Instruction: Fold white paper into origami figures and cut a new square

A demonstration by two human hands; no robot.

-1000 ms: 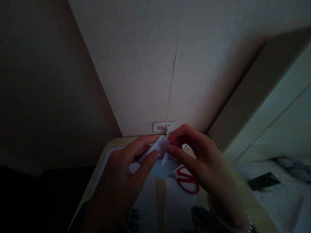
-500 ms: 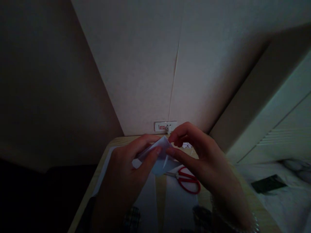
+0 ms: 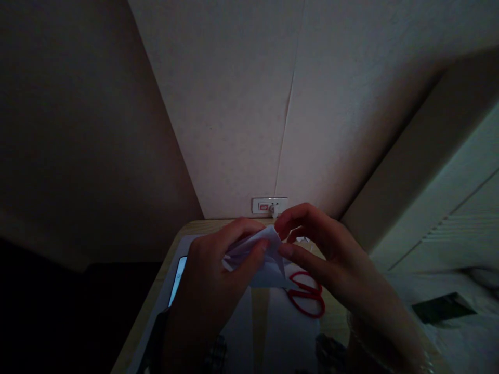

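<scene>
A folded piece of white paper (image 3: pixel 253 242) is held up over the table, its layers fanned a little apart on the near side. My left hand (image 3: pixel 218 262) grips it, thumb across the front and fingers behind. My right hand (image 3: pixel 317 244) pinches the paper's right edge between thumb and fingertips. Below the right hand lies a pair of red-handled scissors (image 3: pixel 306 294), its blades hidden under the hanging paper. White sheets (image 3: pixel 292 327) rest on the table under both hands.
A lit phone screen (image 3: pixel 178 278) shows beside my left hand. The wooden table (image 3: pixel 191 227) meets a wall with a socket (image 3: pixel 270 205) and plug. A few paper scraps (image 3: pixel 303 239) lie behind my right hand. On the right, a dark green packet (image 3: pixel 444 309) lies on white fabric.
The paper's layers have spread and more of it hangs down, now covering the scissors' blades. The phone screen has come into view at the left. Both hands keep their hold.
</scene>
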